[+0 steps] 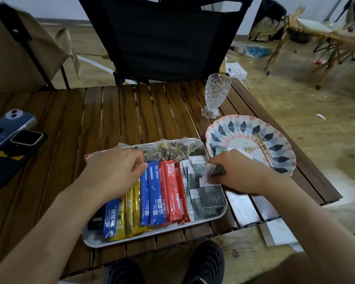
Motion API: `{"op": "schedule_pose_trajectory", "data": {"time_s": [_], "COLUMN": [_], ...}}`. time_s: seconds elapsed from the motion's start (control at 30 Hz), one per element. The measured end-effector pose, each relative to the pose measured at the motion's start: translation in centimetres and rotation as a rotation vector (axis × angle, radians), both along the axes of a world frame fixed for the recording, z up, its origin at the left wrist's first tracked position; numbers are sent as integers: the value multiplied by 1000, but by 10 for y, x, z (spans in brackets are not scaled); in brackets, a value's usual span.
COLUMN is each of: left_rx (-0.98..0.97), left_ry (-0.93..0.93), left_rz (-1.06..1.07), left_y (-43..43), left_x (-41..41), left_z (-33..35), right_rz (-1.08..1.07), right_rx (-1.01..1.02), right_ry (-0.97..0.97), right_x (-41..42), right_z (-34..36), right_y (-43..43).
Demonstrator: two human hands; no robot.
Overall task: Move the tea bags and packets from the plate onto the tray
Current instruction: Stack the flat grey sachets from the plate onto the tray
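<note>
The tray point(144, 235) lay on the table point(111, 111) and held nearly all the packets. Along its far edge sat about four mesh tea bags point(168, 149). In front of them the long packets lay side by side: one black packet point(95, 220) at the tray's left end, three blue packets point(155, 198), at least two yellow packets point(132, 212) partly hidden under the wrist, and three red packets point(173, 193). The grey sachets point(210, 198) filled the tray's right end, overlapped too much to count.

The right hand point(240, 175) hovered over the tray's right edge, its thumb and fingers pinching one dark tea bag point(218, 171) with a white tag. The left hand point(113, 169) was over the tray's left half, fingers bent down onto the tops of the yellow packets; whether they gripped one could not be told.

The plate point(244, 124) stood just right of the tray and held one tied bundle of thin sticks point(260, 146) and part of one more sachet by the right hand. One glass point(216, 95) stood beyond the tray's right corner. Two phones point(13, 156) lay well left of the tray. One black chair point(162, 37) stood beyond the tray, and two dark shoes point(205, 263) showed below its near edge.
</note>
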State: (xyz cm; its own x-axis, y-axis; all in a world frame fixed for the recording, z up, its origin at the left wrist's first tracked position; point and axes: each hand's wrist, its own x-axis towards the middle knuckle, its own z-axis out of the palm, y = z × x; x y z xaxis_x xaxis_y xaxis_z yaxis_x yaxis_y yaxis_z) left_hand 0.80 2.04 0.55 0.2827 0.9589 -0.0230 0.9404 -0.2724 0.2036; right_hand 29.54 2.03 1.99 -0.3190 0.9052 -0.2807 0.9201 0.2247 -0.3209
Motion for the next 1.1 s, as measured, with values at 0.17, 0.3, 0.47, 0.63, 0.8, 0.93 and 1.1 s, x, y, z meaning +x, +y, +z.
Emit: {"op": "schedule_pose_trajectory", "data": {"time_s": [0.17, 0.3, 0.47, 0.63, 0.8, 0.93, 1.1], "left_rx": [8, -6, -6, -4, -11, -15, -19], "left_ry": [-11, -15, -18, -19, -18, -12, -13], "left_rz": [-4, 0, 1, 7, 2, -2, 0], "left_y": [0, 0, -1, -1, 0, 1, 1], "left_x": [-2, -2, -2, -2, -2, -2, -4], "left_z": [0, 0, 1, 1, 1, 0, 0], "right_rz": [-13, -45, -65, -93, -94, -104, -77], "right_rx": [171, 181, 114, -47, -120, -112, -27], "right_ry": [-154, -38, 131, 257, 115, 90, 27], "right_x": [-8, -5, -1, -4, -16, -30, -41], "right_z": [-1, 2, 2, 5, -8, -14, -24], "right_y": [0, 1, 3, 2, -2, -6, -12]}}
